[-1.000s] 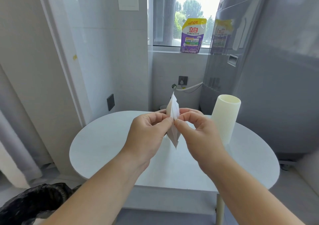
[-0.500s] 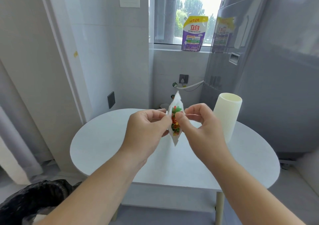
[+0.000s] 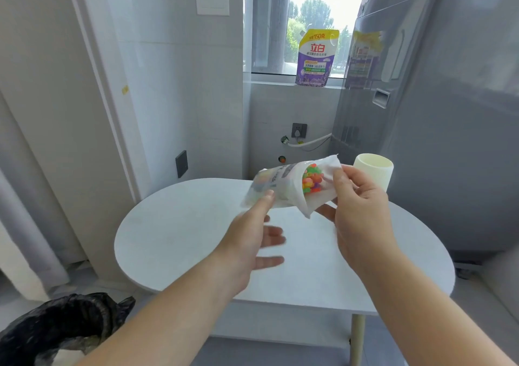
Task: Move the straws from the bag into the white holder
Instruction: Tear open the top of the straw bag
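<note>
The bag (image 3: 276, 187) is held in the air above the round white tabletop (image 3: 174, 239), lying nearly level with its open mouth turned to the right and toward the camera. Inside the mouth show the ends of the straws (image 3: 311, 181), packed together in green, orange, yellow and pink. The right hand (image 3: 361, 207) grasps the bag at that open end, thumb on the near lip and the other fingers curled behind and beneath it. The left hand (image 3: 250, 239) is released, its fingers straight and spread; its forefinger reaches up and touches the bag's lower edge near the closed end, while the remaining fingers hang apart below the bag, somewhat blurred. The white holder (image 3: 375, 173) stands upright on the tabletop just behind the right hand, which hides its lower part; its mouth is open at the top. On the window sill beyond stands a purple pouch (image 3: 316, 56), and a black bin liner (image 3: 64, 329) sits low at the left.
</note>
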`<state>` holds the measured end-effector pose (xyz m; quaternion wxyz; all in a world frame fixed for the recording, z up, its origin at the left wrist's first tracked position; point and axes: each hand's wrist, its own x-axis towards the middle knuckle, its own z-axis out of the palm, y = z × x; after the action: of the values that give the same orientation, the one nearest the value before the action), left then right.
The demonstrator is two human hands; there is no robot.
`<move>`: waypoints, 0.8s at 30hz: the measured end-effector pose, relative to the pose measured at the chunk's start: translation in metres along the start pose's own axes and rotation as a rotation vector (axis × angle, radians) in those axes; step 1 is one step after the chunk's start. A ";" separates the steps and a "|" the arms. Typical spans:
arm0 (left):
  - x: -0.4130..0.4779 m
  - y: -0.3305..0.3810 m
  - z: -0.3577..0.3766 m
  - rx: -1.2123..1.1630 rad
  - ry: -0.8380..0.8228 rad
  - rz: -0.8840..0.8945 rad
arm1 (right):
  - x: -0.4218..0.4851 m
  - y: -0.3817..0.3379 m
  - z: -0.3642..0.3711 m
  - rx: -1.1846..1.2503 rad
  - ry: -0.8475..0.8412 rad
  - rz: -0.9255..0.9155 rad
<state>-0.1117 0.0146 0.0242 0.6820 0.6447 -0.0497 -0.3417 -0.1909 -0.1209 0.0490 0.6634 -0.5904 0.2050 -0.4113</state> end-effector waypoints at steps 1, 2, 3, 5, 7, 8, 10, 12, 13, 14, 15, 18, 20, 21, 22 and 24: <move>0.003 -0.003 0.000 -0.089 -0.076 -0.087 | 0.000 0.000 0.000 0.058 -0.023 0.048; 0.005 -0.006 0.000 -0.205 -0.160 -0.139 | 0.000 0.001 0.000 0.118 -0.051 0.095; 0.007 -0.008 -0.001 -0.330 -0.231 -0.152 | 0.000 0.003 0.000 0.180 -0.080 0.145; 0.011 -0.009 -0.001 -0.512 -0.293 -0.083 | -0.003 0.007 0.000 0.305 -0.139 0.260; 0.015 -0.008 -0.003 -0.593 -0.283 0.054 | -0.006 0.012 0.001 0.406 -0.189 0.382; 0.017 -0.006 -0.004 -0.619 -0.271 0.115 | -0.008 0.014 0.001 0.450 -0.200 0.443; 0.021 -0.004 -0.006 -0.649 -0.254 0.198 | -0.010 0.017 0.000 0.486 -0.187 0.559; 0.026 -0.002 -0.008 -0.645 -0.213 0.246 | -0.011 0.018 -0.001 0.453 -0.147 0.629; 0.028 -0.001 -0.008 -0.625 -0.183 0.264 | -0.010 0.018 -0.001 0.430 -0.126 0.650; 0.029 0.001 -0.009 -0.596 -0.152 0.281 | -0.010 0.018 0.000 0.410 -0.113 0.665; 0.030 0.003 -0.010 -0.564 -0.125 0.302 | -0.010 0.019 0.001 0.396 -0.105 0.673; 0.033 0.007 -0.009 -0.440 -0.086 0.416 | -0.009 0.024 0.006 0.408 -0.070 0.706; 0.033 0.007 -0.005 -0.333 -0.075 0.494 | -0.010 0.029 0.010 0.479 -0.059 0.778; 0.032 0.007 -0.001 -0.272 -0.077 0.528 | -0.009 0.031 0.011 0.525 -0.063 0.814; 0.032 0.007 0.003 -0.210 -0.083 0.560 | -0.008 0.033 0.012 0.567 -0.065 0.831; 0.032 0.007 0.008 -0.125 -0.106 0.626 | -0.004 0.039 0.013 0.613 -0.046 0.841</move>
<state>-0.0886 -0.0099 0.0204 0.7887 0.5363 -0.2602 -0.1507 -0.1718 -0.1111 0.0135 0.9181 -0.2447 0.2799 -0.1372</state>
